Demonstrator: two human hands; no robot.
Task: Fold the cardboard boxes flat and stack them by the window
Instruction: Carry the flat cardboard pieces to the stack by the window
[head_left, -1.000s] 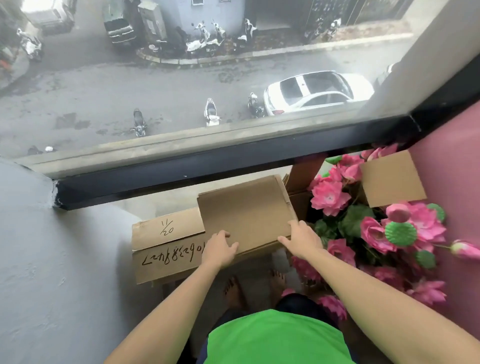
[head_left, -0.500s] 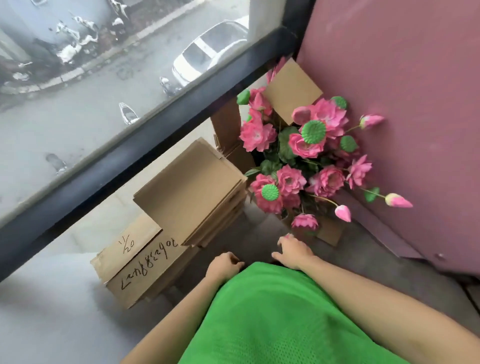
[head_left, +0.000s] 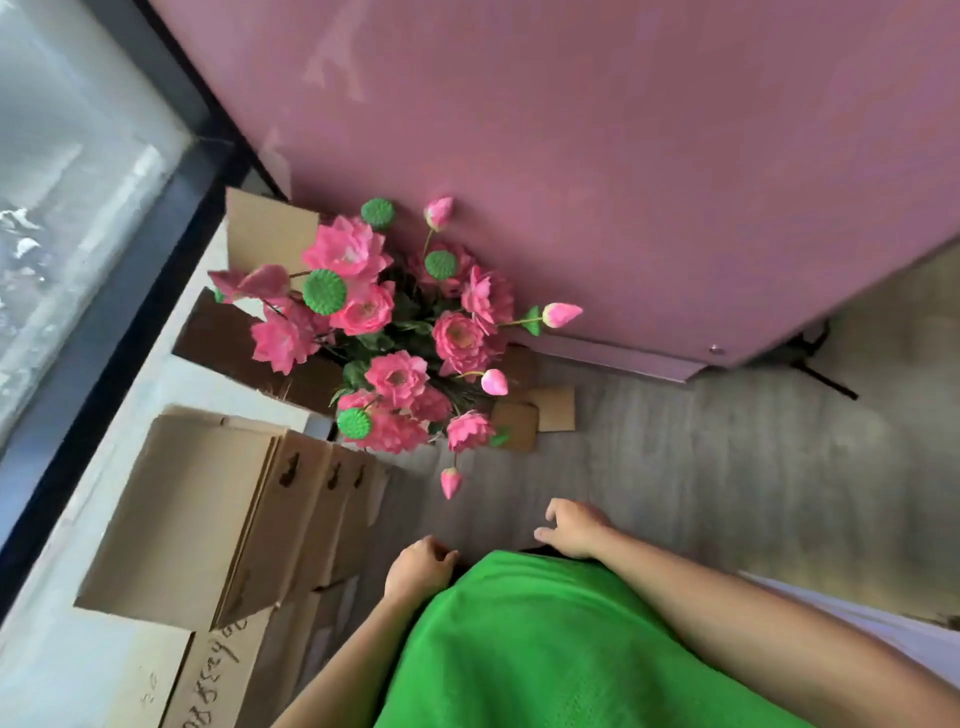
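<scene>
Both hands free, close to the body above the green shirt (head_left: 545, 649). Left hand (head_left: 418, 569) loosely curled, holding nothing, forearm coming up from bottom edge. Right hand (head_left: 571, 527) fingers relaxed and slightly bent, holding nothing, forearm running off right edge. Neither touching cardboard. Flattened cardboard boxes (head_left: 208, 519) stacked on the floor just beside the window (head_left: 62, 218), several layers fanned at the near edge, cut-out handle holes visible; bottom sheet with handwriting cut off at frame bottom, text unreadable. Open brown box (head_left: 260, 228) in the corner holding pink artificial lotus flowers (head_left: 384, 338) with green seed pods; box body mostly hidden by blooms. Small cardboard pieces (head_left: 535, 415) on the floor (head_left: 727, 467) beneath the flowers, against the pink wall (head_left: 623, 156). Street outside blurred.
</scene>
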